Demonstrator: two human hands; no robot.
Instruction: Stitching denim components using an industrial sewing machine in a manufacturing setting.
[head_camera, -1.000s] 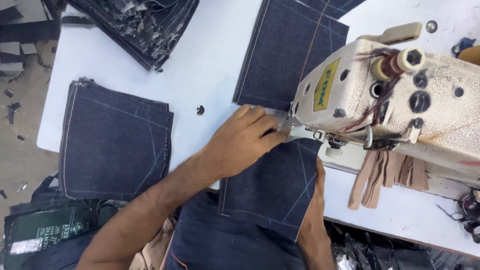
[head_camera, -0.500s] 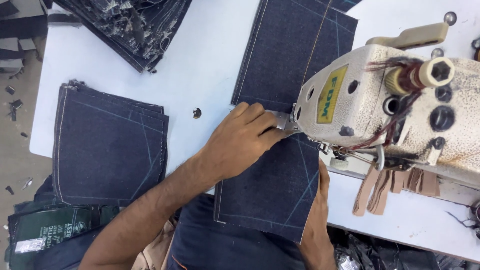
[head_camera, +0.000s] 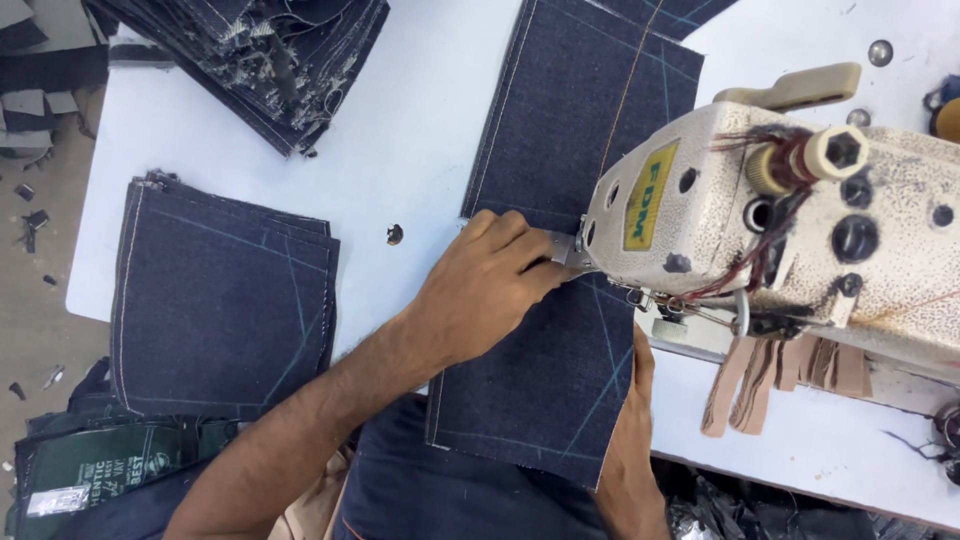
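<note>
Fingers (head_camera: 505, 235) of my left hand (head_camera: 480, 290) lie flat, unclenched, pressing the dark denim panel (head_camera: 540, 370) on the white worktop (head_camera: 420, 130) just before the cream sewing machine (head_camera: 780, 220). My right hand (head_camera: 635, 420) rests along the panel's right edge; its fingers are hidden, so I cannot tell their state. Left lies a denim stack (head_camera: 225, 300); farther back, another pile (head_camera: 270, 60).
</note>
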